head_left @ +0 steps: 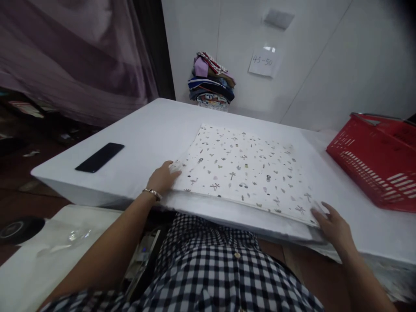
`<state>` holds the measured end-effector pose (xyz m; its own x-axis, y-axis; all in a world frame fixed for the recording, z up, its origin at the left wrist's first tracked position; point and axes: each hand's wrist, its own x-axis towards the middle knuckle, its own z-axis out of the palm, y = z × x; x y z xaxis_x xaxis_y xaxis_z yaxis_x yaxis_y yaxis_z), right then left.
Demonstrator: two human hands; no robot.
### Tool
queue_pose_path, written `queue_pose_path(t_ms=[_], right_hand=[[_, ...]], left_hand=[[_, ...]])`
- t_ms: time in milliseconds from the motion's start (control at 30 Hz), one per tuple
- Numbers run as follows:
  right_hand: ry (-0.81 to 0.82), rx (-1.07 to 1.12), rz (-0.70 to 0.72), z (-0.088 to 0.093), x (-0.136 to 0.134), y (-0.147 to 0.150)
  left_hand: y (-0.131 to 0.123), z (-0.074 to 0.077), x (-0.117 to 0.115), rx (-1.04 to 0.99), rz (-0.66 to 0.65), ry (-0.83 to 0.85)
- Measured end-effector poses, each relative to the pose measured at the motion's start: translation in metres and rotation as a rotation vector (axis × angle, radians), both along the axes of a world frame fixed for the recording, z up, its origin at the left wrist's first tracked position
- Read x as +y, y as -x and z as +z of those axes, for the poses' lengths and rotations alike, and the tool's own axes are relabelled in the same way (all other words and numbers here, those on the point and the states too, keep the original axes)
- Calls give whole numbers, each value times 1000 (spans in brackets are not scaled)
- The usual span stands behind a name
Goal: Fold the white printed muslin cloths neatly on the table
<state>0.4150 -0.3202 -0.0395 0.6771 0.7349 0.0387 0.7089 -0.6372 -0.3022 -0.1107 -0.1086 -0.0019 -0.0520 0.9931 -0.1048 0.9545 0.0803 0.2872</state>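
Note:
A white cloth (240,169) printed with small palm trees, flamingos and other motifs lies flat, as a folded rectangle, on the white table. Its side edges look glossy and see-through, perhaps from a thin plastic cover; I cannot tell for sure. At the near left corner, my left hand (163,177), with a bracelet on its wrist, pinches the cloth's edge. My right hand (332,223) grips the near right corner between thumb and fingers. Both hands rest low, close to the table's front edge.
A black phone (100,157) lies on the white table (143,130) at left. To the right stands a red plastic basket (380,160). Folded clothes (212,82) are stacked behind the table, against a wall with a paper sign (262,62). A purple curtain (81,56) hangs at left.

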Motion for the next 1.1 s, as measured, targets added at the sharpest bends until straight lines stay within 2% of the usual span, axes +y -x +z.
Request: queue_pose_path(t_ms=[133, 267, 333, 400, 433, 500, 633, 700, 900, 1100], right_hand=[[40, -18, 22, -3, -1, -2], [145, -103, 5, 6, -4, 13], [93, -221, 56, 13, -6, 26], [-59, -311, 182, 17, -5, 43], [-135, -315, 271, 18, -3, 52], [-223, -242, 483, 16, 4, 73], [-237, -95, 829, 8, 29, 113], [-231, -104, 934, 5, 43, 127], [-256, -116, 1089, 9, 60, 138], [-286, -83, 1080, 13, 62, 136]], left_hand=[[0, -4, -1, 8, -22, -11], [-2, -8, -9, 10, -27, -112], [-2, -10, -16, -10, -20, -199], [-3, -11, -27, -33, -39, -312], [-5, -11, -33, -42, -78, -363], [-12, -11, -45, -59, -237, -413], [-32, -16, -60, -103, -638, -335], [-41, -20, -59, -124, -734, -323], [-45, -29, -44, -229, -823, -343], [-50, -24, -38, -236, -756, -326]])
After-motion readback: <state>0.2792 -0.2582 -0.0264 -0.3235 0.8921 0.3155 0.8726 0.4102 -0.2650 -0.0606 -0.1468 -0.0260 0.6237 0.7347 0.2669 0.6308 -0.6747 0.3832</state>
